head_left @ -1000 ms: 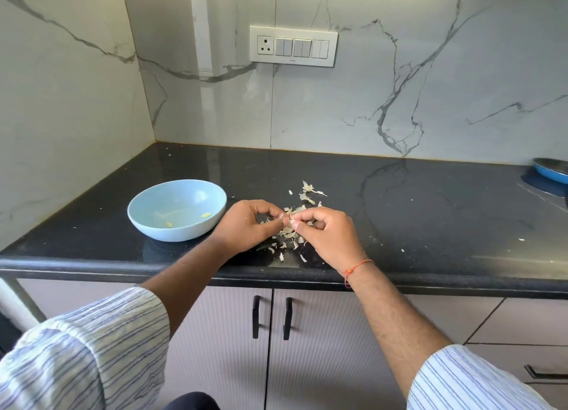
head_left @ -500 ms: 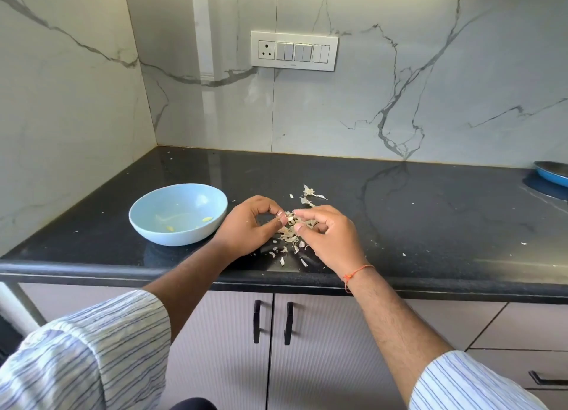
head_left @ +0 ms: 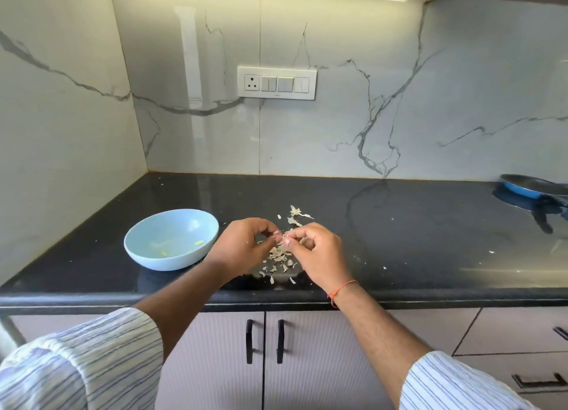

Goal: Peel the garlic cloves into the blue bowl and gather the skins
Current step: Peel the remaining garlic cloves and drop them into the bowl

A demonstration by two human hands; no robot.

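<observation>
Papery skins (head_left: pixel 281 257) lie scattered below your left hand (head_left: pixel 242 247) and right hand (head_left: pixel 316 253), both pinching one clove; tugging hard risks flicking it past the blue bowl (head_left: pixel 171 239) at 9 o'clock.

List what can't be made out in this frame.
Head view only:
- Garlic clove: hidden between the fingertips of the left hand and right hand.
- Yellowish bits in the light blue round bowl: too small to count.
- Blue frying pan: cut off by the right edge.

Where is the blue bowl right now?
In the head view, the blue bowl sits on the black counter toward its left end, just left of the left hand and near the front edge.
</observation>
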